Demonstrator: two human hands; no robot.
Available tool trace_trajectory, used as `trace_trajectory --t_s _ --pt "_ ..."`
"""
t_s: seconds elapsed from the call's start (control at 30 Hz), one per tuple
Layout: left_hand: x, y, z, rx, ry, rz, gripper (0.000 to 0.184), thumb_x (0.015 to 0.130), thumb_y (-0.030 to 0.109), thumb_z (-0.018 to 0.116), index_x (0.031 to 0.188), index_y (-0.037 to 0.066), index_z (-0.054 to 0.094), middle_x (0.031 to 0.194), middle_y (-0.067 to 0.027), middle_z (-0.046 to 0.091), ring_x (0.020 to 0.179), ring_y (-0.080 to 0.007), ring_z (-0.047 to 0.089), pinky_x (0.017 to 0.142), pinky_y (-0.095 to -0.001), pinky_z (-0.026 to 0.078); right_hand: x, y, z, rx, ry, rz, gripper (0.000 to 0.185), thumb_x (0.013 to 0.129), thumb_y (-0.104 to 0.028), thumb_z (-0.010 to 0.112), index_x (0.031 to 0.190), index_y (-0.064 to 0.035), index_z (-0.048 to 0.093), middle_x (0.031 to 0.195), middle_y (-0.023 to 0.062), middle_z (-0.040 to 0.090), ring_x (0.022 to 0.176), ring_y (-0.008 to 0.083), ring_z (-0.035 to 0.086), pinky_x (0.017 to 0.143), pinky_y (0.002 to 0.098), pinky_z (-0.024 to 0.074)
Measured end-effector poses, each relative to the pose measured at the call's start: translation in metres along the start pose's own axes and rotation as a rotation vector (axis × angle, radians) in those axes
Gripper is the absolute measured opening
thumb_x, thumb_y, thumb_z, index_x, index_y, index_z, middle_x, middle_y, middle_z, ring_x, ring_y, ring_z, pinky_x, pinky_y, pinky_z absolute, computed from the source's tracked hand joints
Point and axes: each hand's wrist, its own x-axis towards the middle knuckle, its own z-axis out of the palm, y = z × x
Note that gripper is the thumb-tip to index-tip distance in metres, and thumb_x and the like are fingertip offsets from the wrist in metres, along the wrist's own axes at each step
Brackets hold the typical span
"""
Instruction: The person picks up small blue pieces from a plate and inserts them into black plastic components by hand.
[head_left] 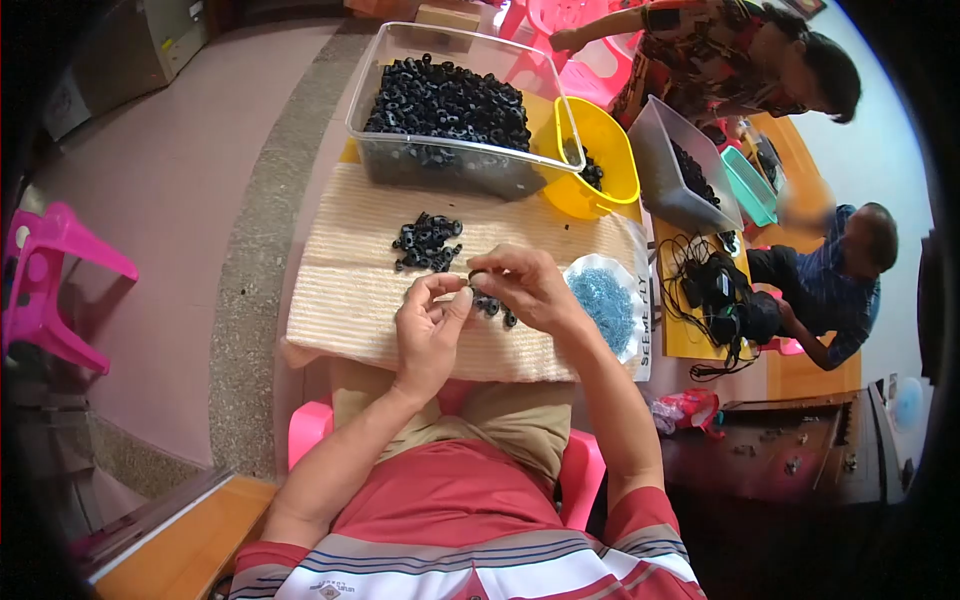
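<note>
My left hand point(430, 325) and my right hand point(527, 288) meet over the striped cloth point(350, 310), fingertips pinched together. Between them is a small dark round part point(477, 276), mostly covered by the fingers. Just under my right hand lie several loose black ring-like parts point(510, 319). A larger heap of the same black parts point(428, 242) sits on the cloth beyond my left hand. To the right of my right hand is a white scalloped plate point(637, 335) holding many small clear-blue pieces point(602, 305).
Behind the cloth stand a big clear bin point(455, 165) of black parts and a yellow bucket point(600, 198). A grey bin point(650, 150) and tangled black cables point(690, 270) are to the right. Two other people point(700, 55) point(835, 275) are nearby. A pink stool point(60, 280) stands left.
</note>
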Motion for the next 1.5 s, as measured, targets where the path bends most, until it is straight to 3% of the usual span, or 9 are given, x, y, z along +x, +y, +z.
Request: trace_trajectory --t_s 0.1,0.2,0.5,0.6,0.73,0.77,0.93,1.1,1.5 --pt "-0.004 0.013 0.006 -0.049 -0.062 -0.057 0.024 0.100 0.019 0.068 0.113 0.000 0.062 0.098 -0.0065 0.069 0.084 -0.0111 0.068 0.073 -0.0268 0.060 -0.014 -0.001 0.001 0.098 -0.034 -0.080 0.020 0.096 -0.011 0.071 0.112 0.0005 0.072 0.096 0.0080 0.072 0.084 0.0132 0.068 0.076 0.0285 0.0547" --pt "-0.005 0.015 0.005 -0.050 -0.106 -0.106 0.019 0.099 0.016 0.069 0.109 0.000 0.064 0.098 -0.0073 0.071 0.087 -0.0125 0.070 0.077 -0.0278 0.062 -0.027 -0.009 0.000 0.201 -0.002 0.091 0.024 0.095 -0.016 0.074 0.114 -0.0012 0.071 0.091 0.0016 0.071 0.079 0.0057 0.062 0.067 0.0228 0.0502" --pt "-0.007 0.014 0.004 -0.138 -0.173 -0.200 0.016 0.096 0.006 0.070 0.108 0.000 0.063 0.101 -0.0080 0.070 0.091 -0.0148 0.071 0.080 -0.0281 0.062 -0.049 0.007 0.012 0.382 0.126 0.003 0.010 0.097 -0.007 0.068 0.101 0.0033 0.068 0.085 0.0044 0.071 0.080 0.0085 0.066 0.071 0.0240 0.0548" --pt "-0.007 0.016 0.005 -0.142 -0.182 -0.204 0.018 0.094 0.003 0.071 0.109 -0.001 0.063 0.102 -0.0083 0.070 0.091 -0.0150 0.071 0.081 -0.0282 0.062 -0.056 0.003 0.016 0.199 0.174 -0.051 0.012 0.098 -0.007 0.067 0.104 0.0030 0.069 0.088 0.0035 0.069 0.085 0.0082 0.066 0.071 0.0249 0.0543" --pt "-0.008 0.012 0.005 -0.085 -0.226 -0.210 0.022 0.094 0.003 0.071 0.114 -0.002 0.064 0.101 -0.0084 0.070 0.090 -0.0141 0.071 0.081 -0.0287 0.062 -0.063 -0.005 -0.005 -0.150 0.203 -0.244 0.014 0.091 -0.007 0.073 0.104 -0.0018 0.072 0.091 0.0117 0.069 0.078 0.0233 0.069 0.071 0.0305 0.0552" --pt "-0.009 0.011 0.005 -0.063 -0.235 -0.220 0.023 0.094 0.003 0.071 0.116 -0.002 0.065 0.101 -0.0085 0.071 0.090 -0.0140 0.070 0.081 -0.0290 0.062 -0.067 0.000 -0.014 -0.313 0.240 -0.238 0.019 0.087 -0.010 0.075 0.105 -0.0050 0.072 0.100 0.0138 0.069 0.089 0.0323 0.067 0.079 0.0367 0.0556" --pt "-0.011 0.008 0.005 -0.011 -0.255 -0.203 0.023 0.093 0.002 0.072 0.115 -0.002 0.067 0.096 -0.0075 0.072 0.086 -0.0123 0.070 0.079 -0.0276 0.061 -0.079 0.004 -0.064 -0.963 0.316 0.003 0.029 0.088 -0.021 0.074 0.113 -0.0059 0.069 0.119 0.0101 0.065 0.122 0.0326 0.054 0.099 0.0428 0.0490" --pt "-0.015 0.005 0.008 -0.020 -0.267 -0.209 0.022 0.093 0.000 0.071 0.114 -0.005 0.067 0.093 -0.0055 0.071 0.082 -0.0096 0.068 0.076 -0.0252 0.059 -0.079 0.026 -0.089 -0.976 0.262 0.066 0.033 0.087 -0.021 0.072 0.116 -0.0054 0.069 0.126 0.0102 0.065 0.126 0.0336 0.053 0.103 0.0428 0.0473" --pt "-0.014 0.006 0.007 -0.003 -0.273 -0.215 0.020 0.092 0.002 0.072 0.111 -0.004 0.069 0.092 -0.0051 0.071 0.080 -0.0093 0.068 0.075 -0.0249 0.059 -0.053 0.032 -0.081 -0.939 0.257 0.102 0.025 0.084 -0.014 0.064 0.106 -0.0041 0.072 0.103 0.0166 0.072 0.109 0.0352 0.062 0.095 0.0448 0.0502"
